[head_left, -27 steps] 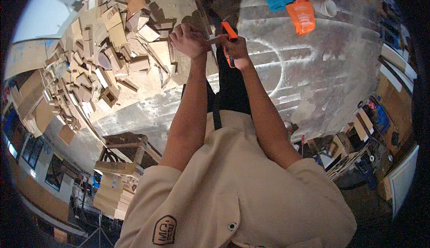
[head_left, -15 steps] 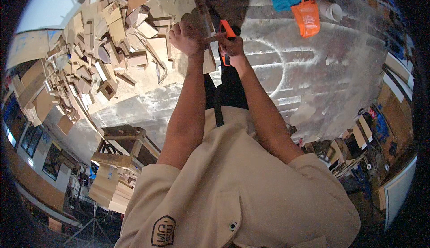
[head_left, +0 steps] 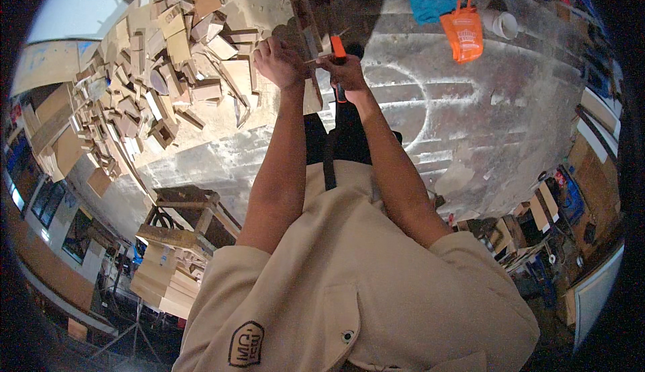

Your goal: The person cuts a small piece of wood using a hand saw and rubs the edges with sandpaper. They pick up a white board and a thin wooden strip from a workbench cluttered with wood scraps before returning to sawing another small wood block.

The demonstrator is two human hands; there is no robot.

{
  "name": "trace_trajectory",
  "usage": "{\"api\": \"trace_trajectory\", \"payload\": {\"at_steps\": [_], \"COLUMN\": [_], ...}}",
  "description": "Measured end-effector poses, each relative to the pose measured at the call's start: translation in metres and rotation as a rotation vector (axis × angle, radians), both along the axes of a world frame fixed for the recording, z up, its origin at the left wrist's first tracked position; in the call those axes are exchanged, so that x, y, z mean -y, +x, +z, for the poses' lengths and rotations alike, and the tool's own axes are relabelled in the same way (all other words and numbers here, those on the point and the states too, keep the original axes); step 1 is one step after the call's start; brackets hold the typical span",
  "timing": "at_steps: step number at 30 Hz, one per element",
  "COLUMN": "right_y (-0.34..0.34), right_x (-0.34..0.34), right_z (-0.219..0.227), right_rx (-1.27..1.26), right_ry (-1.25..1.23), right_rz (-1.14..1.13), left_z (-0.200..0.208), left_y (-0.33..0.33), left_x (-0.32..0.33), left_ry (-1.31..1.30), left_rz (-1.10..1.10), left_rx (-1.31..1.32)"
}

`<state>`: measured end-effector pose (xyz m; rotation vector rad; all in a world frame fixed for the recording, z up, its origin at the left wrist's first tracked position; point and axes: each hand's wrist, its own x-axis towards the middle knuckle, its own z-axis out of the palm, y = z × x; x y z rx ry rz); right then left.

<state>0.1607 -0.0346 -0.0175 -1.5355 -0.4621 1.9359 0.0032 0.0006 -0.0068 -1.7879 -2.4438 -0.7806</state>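
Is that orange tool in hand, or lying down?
In hand: the orange tool is held in the right hand, with orange showing above and below the grip.

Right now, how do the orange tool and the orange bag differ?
The orange tool is gripped in the right hand; the orange bag rests on the floor. The tool looks narrow; the bag is broader, with handles. The tool has black parts; the bag carries pale printing. Both share bright orange.
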Motion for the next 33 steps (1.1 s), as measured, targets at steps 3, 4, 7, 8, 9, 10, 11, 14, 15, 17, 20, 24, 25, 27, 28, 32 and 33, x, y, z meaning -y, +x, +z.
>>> {"api": "trace_trajectory", "payload": {"at_steps": [3, 4, 7, 8, 9, 10, 11, 14, 15, 17, 20, 24, 25, 27, 28, 32, 33], "right_y": [0.003, 0.003, 0.003, 0.004, 0.006, 0.005, 0.003, -0.004, -0.006, -0.009, 0.001, -0.005, -0.006, -0.001, 0.013, 0.047, 0.038], "right_x": [0.001, 0.002, 0.003, 0.004, 0.005, 0.006, 0.008, 0.013, 0.013, 0.012, 0.017, 0.015, 0.018, 0.025, 0.029, 0.035, 0.021], "right_z": [-0.001, -0.003, -0.008, -0.009, -0.013, -0.016, -0.019, -0.029, -0.027, -0.023, -0.032, -0.019, -0.02, -0.028, -0.039, -0.021, 0.022], "right_rx": [-0.029, -0.064, -0.163, -0.192, -0.219, -0.207, -0.196, -0.206, -0.246, -0.174, -0.268, -0.292, -0.37, -0.55, -0.65, -0.556, -0.453], "right_ry": [-0.053, -0.064, -0.075, -0.066, -0.052, -0.053, -0.054, -0.089, -0.072, -0.12, 0.028, -0.054, -0.033, -0.056, -0.098, 0.033, -0.025], "right_rz": [0.017, -0.015, -0.074, -0.074, -0.082, -0.092, -0.102, -0.115, -0.139, -0.137, -0.079, -0.116, -0.175, -0.36, -0.487, -0.254, -0.312], "left_z": [-0.009, -0.011, -0.019, -0.021, -0.015, -0.009, -0.003, -0.008, -0.005, 0.007, 0.002, -0.009, -0.01, -0.011, -0.009, 0.01, 0.006], "left_y": [-0.004, -0.004, -0.008, -0.008, -0.005, -0.002, 0.001, -0.006, -0.004, 0.003, 0.0, -0.004, -0.006, -0.008, -0.007, 0.004, 0.001], "left_x": [0.002, 0.003, 0.006, 0.007, 0.004, 0.001, -0.002, 0.004, 0.004, 0.001, 0.0, 0.004, 0.003, 0.003, 0.003, 0.0, 0.003], "left_ry": [-0.011, -0.015, -0.029, -0.033, 0.009, 0.051, 0.093, -0.01, -0.009, -0.005, 0.005, 0.012, 0.005, -0.006, -0.007, -0.066, -0.057], "left_rz": [-0.022, -0.029, -0.028, -0.024, -0.031, -0.038, -0.044, -0.047, -0.035, -0.004, -0.001, -0.005, -0.033, -0.057, -0.055, 0.027, 0.029], "left_rx": [-0.029, -0.038, -0.039, -0.034, -0.033, -0.031, -0.029, -0.025, -0.013, 0.012, 0.013, 0.011, -0.009, -0.011, 0.009, -0.01, -0.007]}}
